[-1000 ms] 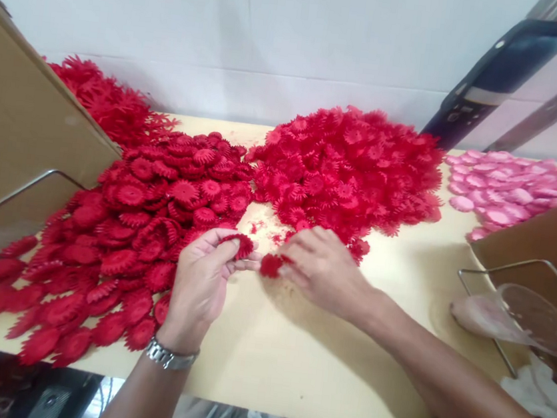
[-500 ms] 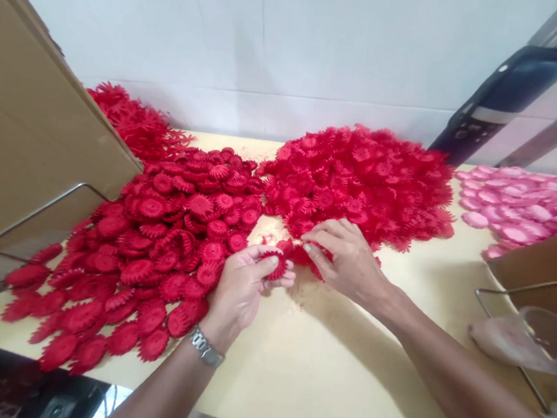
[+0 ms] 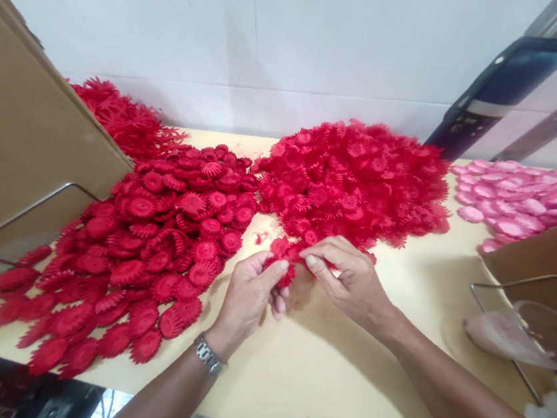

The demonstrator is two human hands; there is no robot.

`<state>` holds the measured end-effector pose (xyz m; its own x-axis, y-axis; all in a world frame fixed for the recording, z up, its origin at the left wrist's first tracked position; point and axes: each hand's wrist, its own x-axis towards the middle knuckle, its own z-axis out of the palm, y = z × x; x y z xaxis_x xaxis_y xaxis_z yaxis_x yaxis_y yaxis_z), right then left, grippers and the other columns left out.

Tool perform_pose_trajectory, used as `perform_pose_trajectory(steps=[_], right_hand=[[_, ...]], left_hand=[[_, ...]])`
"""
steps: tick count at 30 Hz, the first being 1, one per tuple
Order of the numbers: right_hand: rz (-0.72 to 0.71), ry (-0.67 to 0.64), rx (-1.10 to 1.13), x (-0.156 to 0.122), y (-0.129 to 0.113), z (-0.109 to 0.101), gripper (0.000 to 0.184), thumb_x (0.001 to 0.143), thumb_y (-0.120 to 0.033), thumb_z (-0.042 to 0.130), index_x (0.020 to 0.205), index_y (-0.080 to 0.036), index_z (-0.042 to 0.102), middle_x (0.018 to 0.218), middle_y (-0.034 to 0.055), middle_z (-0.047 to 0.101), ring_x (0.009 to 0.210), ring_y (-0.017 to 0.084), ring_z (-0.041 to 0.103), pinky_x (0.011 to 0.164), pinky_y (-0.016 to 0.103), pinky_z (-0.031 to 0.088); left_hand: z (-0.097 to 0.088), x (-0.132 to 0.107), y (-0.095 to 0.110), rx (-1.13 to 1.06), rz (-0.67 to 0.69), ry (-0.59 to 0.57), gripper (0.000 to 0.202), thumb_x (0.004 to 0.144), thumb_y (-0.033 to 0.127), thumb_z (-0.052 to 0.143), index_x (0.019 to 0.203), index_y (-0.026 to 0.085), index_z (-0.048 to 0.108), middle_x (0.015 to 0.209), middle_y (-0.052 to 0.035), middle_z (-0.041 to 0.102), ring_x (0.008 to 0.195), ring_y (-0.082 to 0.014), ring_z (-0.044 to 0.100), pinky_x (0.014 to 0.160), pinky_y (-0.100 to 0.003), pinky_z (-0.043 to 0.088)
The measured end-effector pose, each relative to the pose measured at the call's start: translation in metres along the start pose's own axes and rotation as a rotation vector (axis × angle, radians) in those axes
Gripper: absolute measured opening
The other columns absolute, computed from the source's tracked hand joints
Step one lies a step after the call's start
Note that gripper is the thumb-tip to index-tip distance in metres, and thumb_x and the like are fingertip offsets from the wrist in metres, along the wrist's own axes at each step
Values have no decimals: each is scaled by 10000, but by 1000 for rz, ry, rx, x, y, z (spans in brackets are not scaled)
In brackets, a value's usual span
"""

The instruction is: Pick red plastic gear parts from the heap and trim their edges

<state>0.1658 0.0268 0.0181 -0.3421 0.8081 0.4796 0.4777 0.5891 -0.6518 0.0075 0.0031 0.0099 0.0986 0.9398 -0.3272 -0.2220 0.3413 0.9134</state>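
Observation:
My left hand, with a metal watch at the wrist, is closed around scalloped red flower pieces, thumb on top. These look like thin cloth or paper layers. Thumb and index finger of my right hand pinch at the right edge of the same pieces; the exact grip is partly hidden. Left of my hands spreads a heap of stacked red flower discs. Just beyond my right hand rises a looser pile of red fringed flower pieces.
Pale pink discs lie at the back right. Cardboard stands at the left and right, beside metal wire frames. Spiky red pieces sit at the back left. A dark blue device leans by the tiled wall.
My left hand has brought its red pieces up against the right fingertips, and a further red piece now shows between the hands. The view has shifted slightly.

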Motion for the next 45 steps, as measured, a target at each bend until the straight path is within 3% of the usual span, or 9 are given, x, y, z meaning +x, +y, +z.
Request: perform_pose_trajectory(steps=[7,10,14,19,23,28,36,40,45], right_hand=[[141,-41,172,-2,-5,0,173,849,-281,503,783,-174,621,742,39,621,716,144,551,670,281,445],[227,-97,302,-1,-7,2,125,790,-292,581,780,-169,596,728,26,617,683,139,570,621,263,453],[327,-127,458,-1,-7,4,145,815,-262,529,706,-167,536,627,-2,594,570,113,561,548,237,445],[324,89,177,1,2,-2,151,790,-204,522,644,-168,539,587,-13,550,538,101,500,523,222,399],[243,194,-192,4,21,-13,185,810,-197,485,653,-167,579,622,11,576,592,130,507,594,267,397],[83,191,-543,3,37,-16,201,837,-284,500,836,-180,672,827,59,642,779,199,545,726,354,398],[-13,177,-229,2,26,-6,166,836,-202,505,830,-158,665,816,73,643,767,174,556,709,333,457],[-22,101,-12,1,12,-3,171,848,-195,491,752,-163,629,737,55,623,703,147,542,662,304,461],[-3,-25,144,-1,1,2,98,795,-260,587,800,-162,601,729,42,595,702,146,530,649,293,448]], left_hand=[[7,0,-1,122,70,82,369,713,459,617,572,158,456,428,79,389,340,-23,340,306,-123,244],[13,3,1,140,74,55,397,728,498,585,572,154,464,434,71,389,346,-27,355,309,-126,248],[18,6,1,140,66,-34,396,778,531,499,651,156,501,448,51,464,327,-50,412,297,-140,285],[16,4,1,0,9,-198,207,749,337,598,755,155,499,542,22,584,437,-115,570,418,-213,476],[13,4,4,-35,15,-161,128,714,218,612,743,129,525,622,-13,632,485,-123,602,468,-231,508],[11,7,1,-49,23,-79,107,702,206,609,712,114,557,560,-4,617,366,-95,527,339,-192,421],[9,8,-3,37,-18,-25,294,737,377,590,586,161,460,379,65,479,245,-45,362,245,-135,238],[8,8,-4,120,15,39,375,732,461,587,559,164,437,356,81,419,257,-28,330,258,-124,222],[8,8,-7,201,24,3,465,755,580,493,553,163,446,355,72,401,258,-30,332,258,-133,214]])
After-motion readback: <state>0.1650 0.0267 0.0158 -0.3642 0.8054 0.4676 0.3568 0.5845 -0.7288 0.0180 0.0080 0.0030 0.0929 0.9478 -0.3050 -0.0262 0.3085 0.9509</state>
